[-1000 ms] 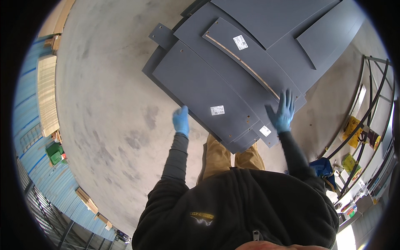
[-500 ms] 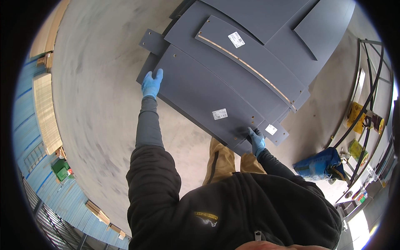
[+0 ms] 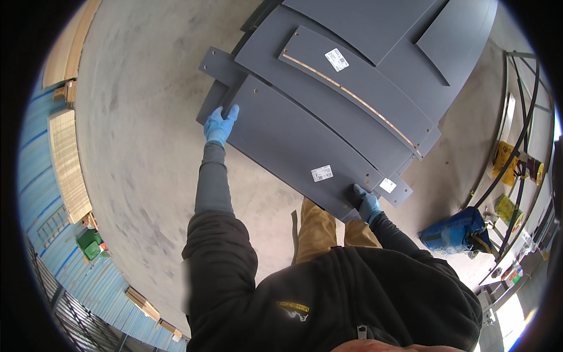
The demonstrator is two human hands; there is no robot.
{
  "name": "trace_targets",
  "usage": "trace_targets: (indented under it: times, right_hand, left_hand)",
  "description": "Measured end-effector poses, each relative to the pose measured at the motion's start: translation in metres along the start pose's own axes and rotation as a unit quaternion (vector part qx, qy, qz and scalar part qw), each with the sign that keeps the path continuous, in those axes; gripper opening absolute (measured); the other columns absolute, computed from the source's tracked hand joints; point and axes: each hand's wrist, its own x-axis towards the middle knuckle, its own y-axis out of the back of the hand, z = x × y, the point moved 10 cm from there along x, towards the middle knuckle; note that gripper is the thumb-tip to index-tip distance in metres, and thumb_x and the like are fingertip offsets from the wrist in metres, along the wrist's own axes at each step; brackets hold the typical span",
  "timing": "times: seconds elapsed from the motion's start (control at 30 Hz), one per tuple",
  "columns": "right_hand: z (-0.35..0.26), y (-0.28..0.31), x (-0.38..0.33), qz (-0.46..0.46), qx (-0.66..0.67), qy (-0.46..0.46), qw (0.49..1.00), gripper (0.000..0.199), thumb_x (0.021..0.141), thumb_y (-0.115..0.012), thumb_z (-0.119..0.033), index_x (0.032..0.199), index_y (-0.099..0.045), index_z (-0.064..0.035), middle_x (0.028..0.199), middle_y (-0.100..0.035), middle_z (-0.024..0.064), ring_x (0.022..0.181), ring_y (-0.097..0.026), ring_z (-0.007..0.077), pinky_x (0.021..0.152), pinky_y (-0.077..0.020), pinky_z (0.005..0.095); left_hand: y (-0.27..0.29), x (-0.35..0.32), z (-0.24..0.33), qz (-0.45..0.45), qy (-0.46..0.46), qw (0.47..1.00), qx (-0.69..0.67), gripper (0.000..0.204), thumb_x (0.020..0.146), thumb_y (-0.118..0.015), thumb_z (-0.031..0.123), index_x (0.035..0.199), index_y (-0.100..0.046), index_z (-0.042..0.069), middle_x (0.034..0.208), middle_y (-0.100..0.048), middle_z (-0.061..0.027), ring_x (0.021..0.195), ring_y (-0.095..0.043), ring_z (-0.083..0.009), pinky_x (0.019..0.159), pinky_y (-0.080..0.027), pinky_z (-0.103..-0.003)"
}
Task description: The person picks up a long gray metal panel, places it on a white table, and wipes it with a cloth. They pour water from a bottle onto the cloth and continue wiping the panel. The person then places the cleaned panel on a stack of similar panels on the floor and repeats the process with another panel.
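Note:
A long dark grey panel [image 3: 281, 138] with holes near its ends and a white label lies nearest me, at the front of a stack of similar panels. My left hand [image 3: 219, 124], in a blue glove, grips its left end, thumb on top and the other fingers at or under the edge. At the right end my gloved right hand [image 3: 368, 205] holds the panel, its thumb over the top. Just behind lies a narrower grey panel [image 3: 363, 105] with a copper-coloured strip [image 3: 346, 91] along one edge. A small label [image 3: 387, 185] sits on a protruding piece beside my right hand.
Larger grey sheets [image 3: 463, 35] spread at the far right of the stack. A blue bag [image 3: 454, 230] stands on the right near a dark metal frame [image 3: 516, 141]. Wooden boards [image 3: 69, 164] and a green container [image 3: 89, 243] are along the left side. Concrete floor [image 3: 135, 117] surrounds the stack.
The front panel has shifted slightly right and toward me, opening a dark gap behind it. Both hands have moved with it, keeping their grip.

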Motion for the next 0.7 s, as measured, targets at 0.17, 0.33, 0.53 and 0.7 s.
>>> trace_targets:
  times: [0.17,0.33,0.53,0.7]
  right_hand:
    - [0.019,0.006,-0.005,-0.029,-0.006,-0.01,1.0,0.036,0.101,-0.073,-0.016,0.13,-0.066,0.0039,0.118,-0.075,0.0126,0.102,-0.073,0.0217,0.093,-0.0607,0.0361]
    - [0.013,0.018,-0.046,0.018,-0.141,0.061,0.988,0.039,0.097,-0.078,-0.016,0.129,-0.067,0.0033,0.118,-0.075,0.0107,0.106,-0.071,0.0202,0.094,-0.0578,0.0346]
    - [-0.004,0.036,-0.087,0.062,-0.199,0.04,0.977,0.039,0.092,-0.085,-0.015,0.124,-0.071,0.0021,0.115,-0.077,0.0085,0.103,-0.072,0.0179,0.095,-0.0573,0.0338]
    - [-0.082,0.042,-0.099,0.017,-0.216,0.116,0.969,0.033,0.096,-0.079,-0.014,0.123,-0.071,0.0027,0.113,-0.077,0.0091,0.101,-0.072,0.0166,0.093,-0.0587,0.0344]
  left_hand:
    - [-0.001,-0.003,-0.01,0.031,0.051,0.998,-0.029,0.091,0.088,-0.063,0.08,0.145,-0.064,0.01,0.143,-0.062,-0.0244,0.134,-0.058,-0.0415,0.116,-0.044,-0.048]
    - [-0.009,-0.009,-0.026,0.022,0.032,0.996,-0.086,0.084,0.088,-0.069,0.075,0.135,-0.068,0.005,0.13,-0.067,-0.024,0.124,-0.063,-0.0399,0.112,-0.047,-0.045]
    - [-0.005,-0.045,-0.039,0.004,0.056,0.954,-0.295,0.065,0.093,-0.079,0.056,0.115,-0.066,-0.003,0.11,-0.07,-0.0102,0.102,-0.064,-0.0199,0.097,-0.052,-0.035]
    - [0.028,-0.063,0.025,0.011,0.003,0.945,-0.326,0.06,0.094,-0.08,0.053,0.113,-0.065,-0.002,0.106,-0.067,-0.0053,0.097,-0.059,-0.0136,0.09,-0.05,-0.031]
